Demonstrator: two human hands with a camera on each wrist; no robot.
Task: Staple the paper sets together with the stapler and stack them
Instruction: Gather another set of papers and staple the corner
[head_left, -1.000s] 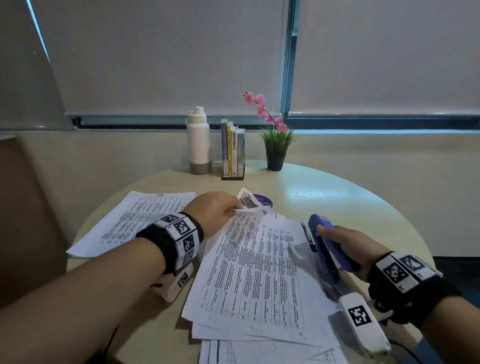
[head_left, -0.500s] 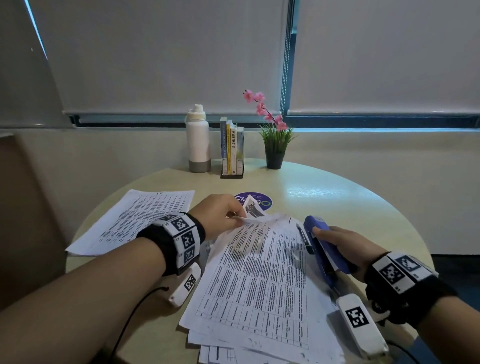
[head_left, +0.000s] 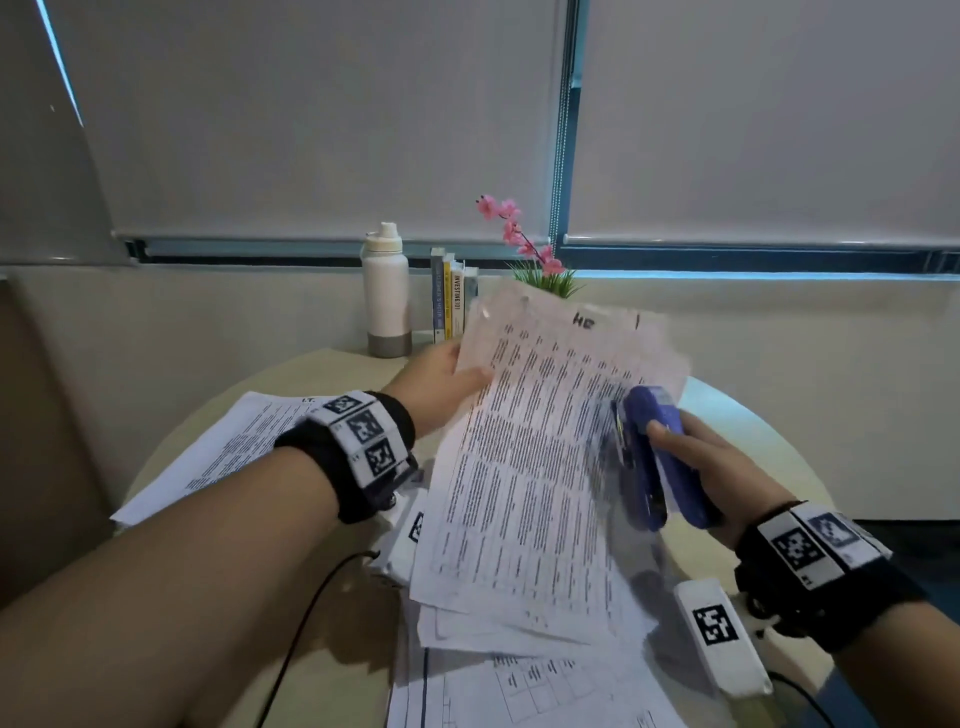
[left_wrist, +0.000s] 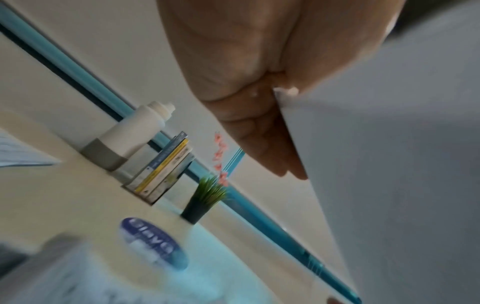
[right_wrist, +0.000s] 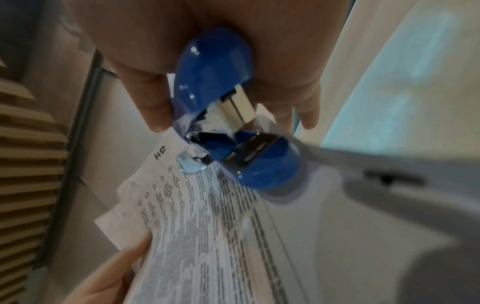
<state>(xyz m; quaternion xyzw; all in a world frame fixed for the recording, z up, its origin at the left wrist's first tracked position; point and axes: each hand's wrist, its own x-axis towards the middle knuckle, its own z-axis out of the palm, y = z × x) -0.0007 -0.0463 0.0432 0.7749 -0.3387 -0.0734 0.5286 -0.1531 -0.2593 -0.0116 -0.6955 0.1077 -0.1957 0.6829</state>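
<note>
Paper set raised above a round table (head_left: 769, 431)

The left hand (head_left: 434, 387) pinches the papers (head_left: 540, 457) by their left edge, tilted up; the right hand (head_left: 711, 467) has its fingers wrapped round a blue stapler (head_left: 657, 457) beside the right edge.

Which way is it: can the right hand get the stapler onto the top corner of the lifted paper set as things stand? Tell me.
Probably yes. The right hand grips the blue stapler beside the paper set, which the left hand holds up off the table. Nothing lies between them.
</note>
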